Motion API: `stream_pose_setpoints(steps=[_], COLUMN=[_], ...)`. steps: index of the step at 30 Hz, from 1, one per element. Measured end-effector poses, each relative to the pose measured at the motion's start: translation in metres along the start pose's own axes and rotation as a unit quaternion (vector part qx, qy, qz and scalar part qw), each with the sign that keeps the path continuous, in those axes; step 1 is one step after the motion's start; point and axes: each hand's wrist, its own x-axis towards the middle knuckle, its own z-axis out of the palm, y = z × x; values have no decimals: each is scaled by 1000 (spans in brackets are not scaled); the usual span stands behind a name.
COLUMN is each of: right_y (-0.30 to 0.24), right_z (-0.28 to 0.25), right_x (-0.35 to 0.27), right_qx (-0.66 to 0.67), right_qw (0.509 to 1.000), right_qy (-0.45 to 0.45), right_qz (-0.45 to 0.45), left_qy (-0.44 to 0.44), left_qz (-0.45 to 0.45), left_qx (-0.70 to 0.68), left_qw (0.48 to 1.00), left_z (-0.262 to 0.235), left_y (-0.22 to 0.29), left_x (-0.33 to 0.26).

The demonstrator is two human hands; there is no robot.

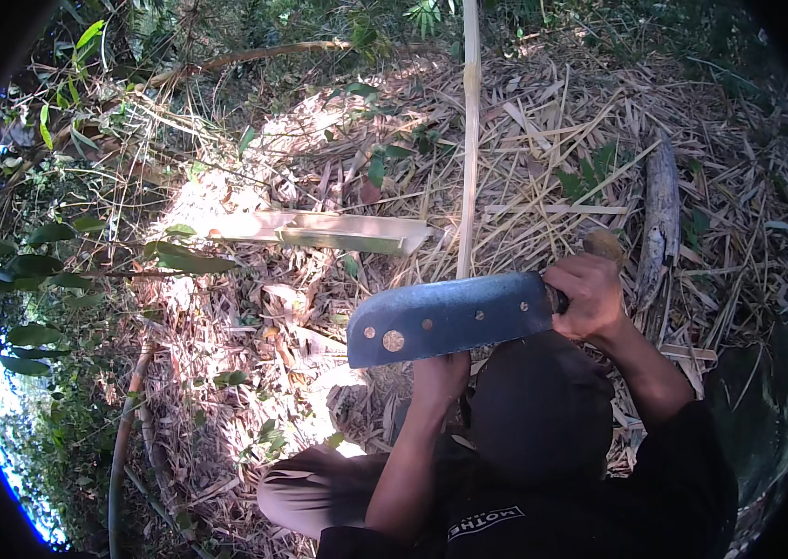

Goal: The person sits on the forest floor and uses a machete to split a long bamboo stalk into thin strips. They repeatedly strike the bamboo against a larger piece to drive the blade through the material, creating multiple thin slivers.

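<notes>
My right hand (586, 296) is closed around the handle of a broad, dark cleaver (441, 315) with several round holes in its blade. The pale wooden end of the handle (604, 244) sticks out above my fist. The blade lies crosswise before me, its rounded end to the left. From the far side a long, pale bamboo strip (471, 158) runs toward me and disappears at the blade's upper edge. My left hand (443, 374) is just below the blade, which hides its fingers. Whether it grips the strip does not show.
Left of the strip lies a split bamboo piece (347, 233). Thin bamboo slivers (543, 210) litter the ground on the right, beside a weathered log (662, 210). Leafy branches (35, 270) reach in from the left, above a bamboo pole (124, 429). Dry leaves cover the ground.
</notes>
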Motion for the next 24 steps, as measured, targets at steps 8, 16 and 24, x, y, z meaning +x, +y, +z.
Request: stream_pose_setpoints(steps=[8, 16, 24], right_y=[1, 7, -1], right_z=[-12, -3, -8], right_x=[2, -12, 7], right_qx=[-12, -25, -27], right_qw=[999, 999, 999], right_qy=[-31, -13, -19], right_qz=[-10, 39, -9], left_qy=[3, -61, 35], left_qz=[64, -88, 129], left_qx=[-79, -137, 99], left_qw=[995, 985, 986], left_z=[7, 16, 19], left_y=[16, 5, -62], left_x=[7, -28, 7])
